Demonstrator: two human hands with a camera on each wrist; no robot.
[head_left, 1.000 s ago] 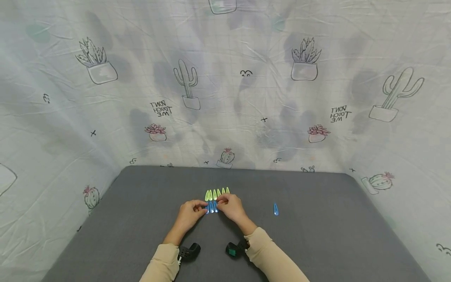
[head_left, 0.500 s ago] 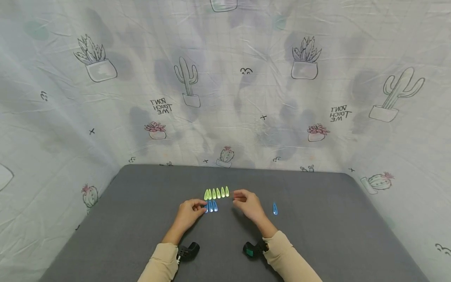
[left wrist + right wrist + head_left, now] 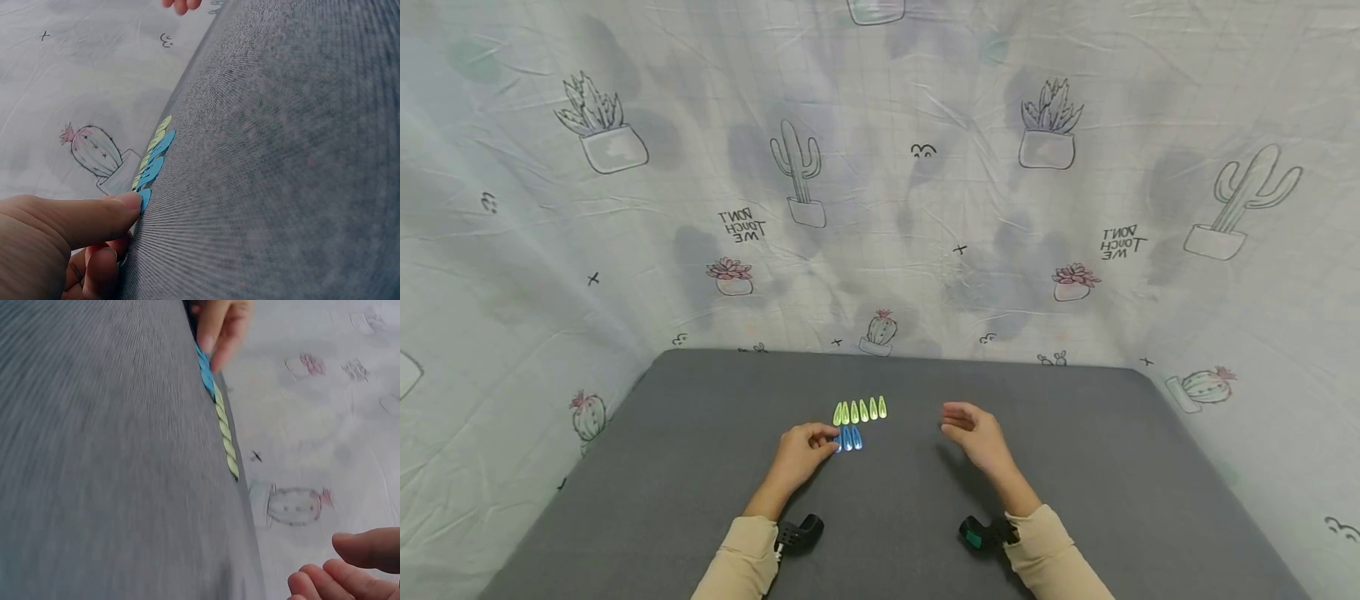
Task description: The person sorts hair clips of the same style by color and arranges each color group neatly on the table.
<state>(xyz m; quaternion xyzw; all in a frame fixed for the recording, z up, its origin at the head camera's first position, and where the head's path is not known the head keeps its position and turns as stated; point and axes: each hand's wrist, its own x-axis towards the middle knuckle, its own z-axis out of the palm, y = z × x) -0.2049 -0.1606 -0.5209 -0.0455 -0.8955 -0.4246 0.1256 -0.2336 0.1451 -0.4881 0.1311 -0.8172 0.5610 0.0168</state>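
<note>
In the head view my left hand [image 3: 800,455] is at the left end of a short row of blue snap hair clips [image 3: 848,438]. Its thumb and index finger pinch the leftmost blue hair clip, and the left wrist view shows the thumb tip on that clip [image 3: 145,200]. A row of several yellow-green hair clips [image 3: 863,411] lies just behind the blue ones. Off to the right, my right hand [image 3: 983,439] hovers over the table with loosely bent fingers and a gap under the thumb. Nothing shows between its fingers [image 3: 325,584] in the right wrist view.
The grey table [image 3: 715,467] runs back to a white cloth [image 3: 880,192] printed with cacti, which also hangs at both sides. Black wrist devices [image 3: 801,533] are strapped near both cuffs.
My right hand has left the blue row and moved right, and now covers the spot where a lone blue hair clip lay. My left hand has stayed at the row.
</note>
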